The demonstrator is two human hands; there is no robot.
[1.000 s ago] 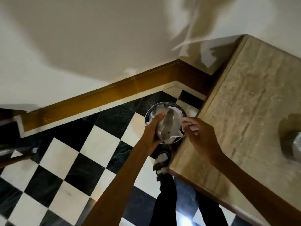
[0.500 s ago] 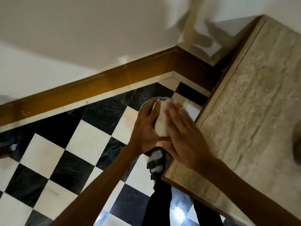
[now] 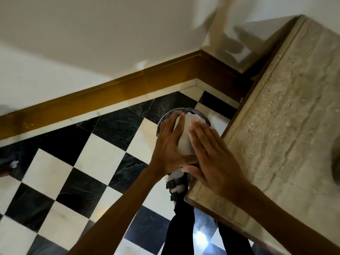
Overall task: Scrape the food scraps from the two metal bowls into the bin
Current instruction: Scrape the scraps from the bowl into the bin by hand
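I hold a metal bowl turned bottom-up over the bin, whose shiny round rim shows on the floor beside the table corner. My left hand grips the bowl from the left side. On the bowl's right side and bottom my right hand lies flat, fingers straight, holding nothing. White scraps show inside the bin past the bowl. A dark blurred shape at the table's right edge may be the other bowl; I cannot tell.
The stone table fills the right side, its corner next to my right wrist. The black-and-white tiled floor stretches left to a brown skirting board. My sandalled foot stands under the hands.
The bowl was tilted with its inside showing and my right hand at its rim. It now faces down over the bin, with my right hand flat on its bottom.
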